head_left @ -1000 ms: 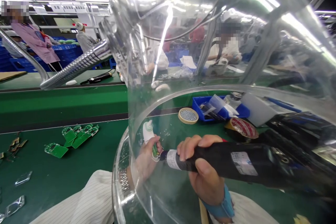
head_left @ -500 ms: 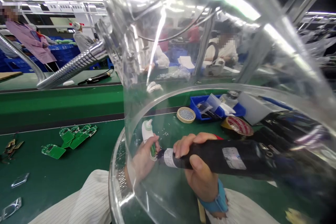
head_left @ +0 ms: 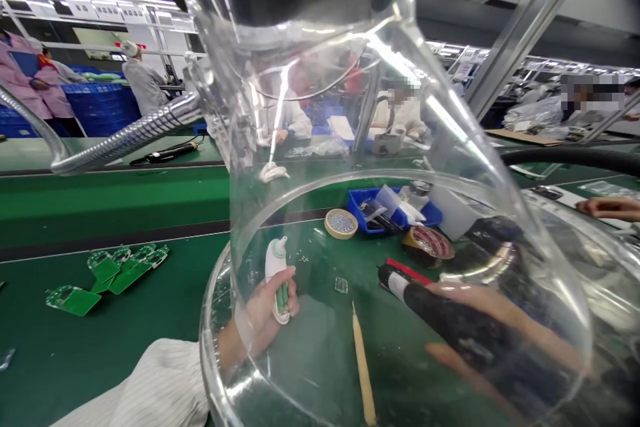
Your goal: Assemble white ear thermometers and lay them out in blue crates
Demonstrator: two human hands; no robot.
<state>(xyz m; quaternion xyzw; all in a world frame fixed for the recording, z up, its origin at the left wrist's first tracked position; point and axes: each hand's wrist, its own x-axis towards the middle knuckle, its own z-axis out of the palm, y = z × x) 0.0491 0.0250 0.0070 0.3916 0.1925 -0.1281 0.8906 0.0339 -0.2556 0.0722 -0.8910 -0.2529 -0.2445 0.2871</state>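
Note:
My left hand is shut around a white plastic device with a green circuit board showing along its open side. My right hand grips a black electric screwdriver, whose tip points up and left, well apart from the device. Both hands are seen through a curved clear acrylic shield, which blurs my right hand. A thin wooden stick lies on the green bench between my hands.
Several green circuit boards lie to the left. Farther back are a blue tray, a tape ring holding small screws and a red-and-white tape roll. A metal hose runs behind the shield. A co-worker's hand shows at right.
My right hand has pulled the screwdriver away from the device, to the right. The view has also swung, moving the scene left and showing more of the bench at right.

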